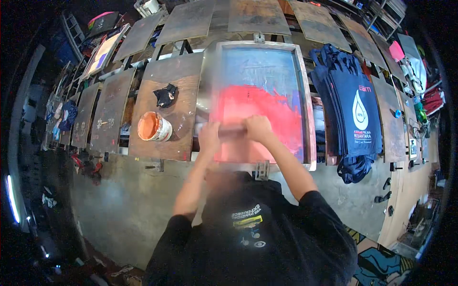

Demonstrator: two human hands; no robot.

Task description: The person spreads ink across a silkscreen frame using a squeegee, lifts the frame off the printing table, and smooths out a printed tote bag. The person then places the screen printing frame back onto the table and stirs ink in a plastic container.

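A framed printing screen [306, 105] lies in front of me, its mesh blue at the far end and covered with wet red-pink ink [281, 117] nearer to me. Across the near part of the mesh runs a squeegee with a brownish handle [232, 131]. My left hand [209, 137] is closed on its left end, near the left frame edge. The right end is gripped by my right hand [258, 127], over the inked area. A metal clamp [262, 170] sits at the near edge of the frame. The squeegee's blade is blurred.
Left of the screen, a board [186, 86] bears a tub of orange ink [154, 126] and a crumpled black cloth [165, 95]. Dark blue printed bags [350, 105] lie stacked on the right. More wooden boards [257, 16] stand in a row beyond the screen.
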